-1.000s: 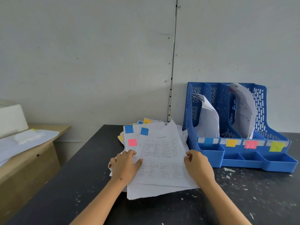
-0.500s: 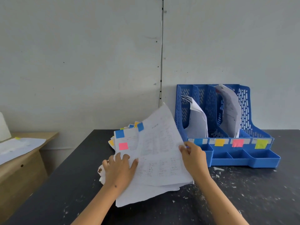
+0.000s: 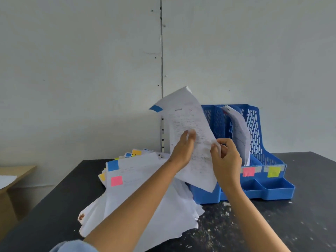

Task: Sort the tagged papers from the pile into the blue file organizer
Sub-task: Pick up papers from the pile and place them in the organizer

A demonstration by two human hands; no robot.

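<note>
A printed white sheet [image 3: 189, 117] with a blue tag [image 3: 156, 108] at its top left corner is raised upright in front of the blue file organizer [image 3: 272, 191], hiding its left slots. My right hand [image 3: 227, 160] pinches the sheet's right edge. My left hand [image 3: 182, 150] lies against the sheet's face with straight fingers. Below, the pile of tagged papers [image 3: 145, 197] is spread on the black table, showing a blue tag [image 3: 113, 165] and a pink tag [image 3: 116, 180]. One curved paper [image 3: 240, 133] stands in an organizer slot above the pink label [image 3: 248, 171].
The organizer stands against the grey wall at the back right, with a yellow-green label [image 3: 273, 171] on its rightmost slot. The black table [image 3: 272, 224] is flecked with white scraps. A wooden desk [image 3: 11, 179] sits lower at the far left.
The blue-tagged sheet has been lifted off the pile and swung up and right, in front of the organizer. Both hands rose with it; my left hand left the pile.
</note>
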